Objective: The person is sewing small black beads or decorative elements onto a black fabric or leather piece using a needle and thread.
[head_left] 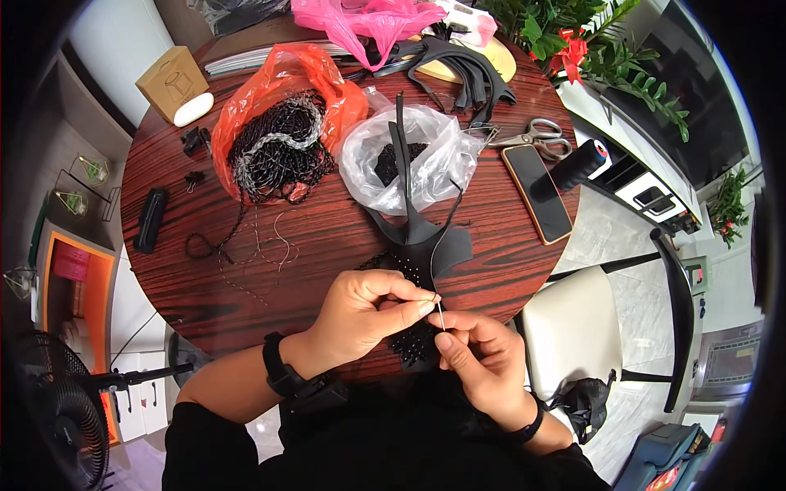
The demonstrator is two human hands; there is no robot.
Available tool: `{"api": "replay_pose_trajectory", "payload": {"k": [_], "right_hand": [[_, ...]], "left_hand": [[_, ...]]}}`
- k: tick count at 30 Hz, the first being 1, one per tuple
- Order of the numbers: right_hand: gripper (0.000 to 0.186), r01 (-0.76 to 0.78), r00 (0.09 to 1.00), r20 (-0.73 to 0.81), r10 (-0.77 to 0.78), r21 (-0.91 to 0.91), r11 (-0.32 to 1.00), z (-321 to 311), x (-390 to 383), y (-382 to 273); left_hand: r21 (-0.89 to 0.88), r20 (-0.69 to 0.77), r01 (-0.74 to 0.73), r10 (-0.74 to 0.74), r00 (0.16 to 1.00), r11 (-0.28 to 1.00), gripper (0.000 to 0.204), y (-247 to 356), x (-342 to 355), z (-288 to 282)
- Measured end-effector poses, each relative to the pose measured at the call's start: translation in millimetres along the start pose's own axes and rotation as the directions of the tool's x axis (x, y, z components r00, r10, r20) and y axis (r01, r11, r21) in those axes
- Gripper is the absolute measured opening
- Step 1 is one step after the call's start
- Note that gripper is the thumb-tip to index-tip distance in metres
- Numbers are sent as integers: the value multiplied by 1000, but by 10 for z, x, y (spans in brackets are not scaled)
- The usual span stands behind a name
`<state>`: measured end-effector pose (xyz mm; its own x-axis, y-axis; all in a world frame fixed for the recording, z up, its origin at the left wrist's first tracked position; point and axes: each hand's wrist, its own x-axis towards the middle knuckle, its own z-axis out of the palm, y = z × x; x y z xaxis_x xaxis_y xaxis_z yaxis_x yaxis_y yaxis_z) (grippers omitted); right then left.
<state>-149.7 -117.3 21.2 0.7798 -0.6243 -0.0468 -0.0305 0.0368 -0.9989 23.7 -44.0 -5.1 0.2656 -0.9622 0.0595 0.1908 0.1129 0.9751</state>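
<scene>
Needle (441, 315), between left hand (370, 304) and right hand (489, 360)

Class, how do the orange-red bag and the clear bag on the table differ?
The orange-red bag is vividly coloured; the clear bag is see-through. The orange-red bag holds a large cord tangle; the clear bag, a smaller black bundle. Both are open plastic bags.

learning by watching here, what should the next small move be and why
Perhaps draw the right hand gently away from the left hand, since a thin, pale needle-like piece spans the small gap between their pinches, above black dotted material.
</scene>
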Motion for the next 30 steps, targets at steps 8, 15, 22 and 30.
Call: {"api": "replay_pose_trajectory", "payload": {"k": [8, 15, 22, 30], "right_hand": [[22, 45, 999, 6, -44, -121, 992, -1, -15, -2], [21, 31, 1000, 5, -31, -111, 993, -11, -18, -9], [21, -2, 1000, 0, 2, -85, 996, -4, -23, -18], [21, -10, 1000, -4, 10, -48, 999, 5, -23, 3]], "left_hand": [[54, -3, -68, 68, 998, 996, 11, -45, -15, 10], [99, -3, -85, 86, 996, 991, 12, -6, -4, 37], [106, 0, -100, 101, 995, 989, 12, -29, -2, 31], [108, -6, -82, 83, 997, 991, 11, 1, -4, 43]]}}
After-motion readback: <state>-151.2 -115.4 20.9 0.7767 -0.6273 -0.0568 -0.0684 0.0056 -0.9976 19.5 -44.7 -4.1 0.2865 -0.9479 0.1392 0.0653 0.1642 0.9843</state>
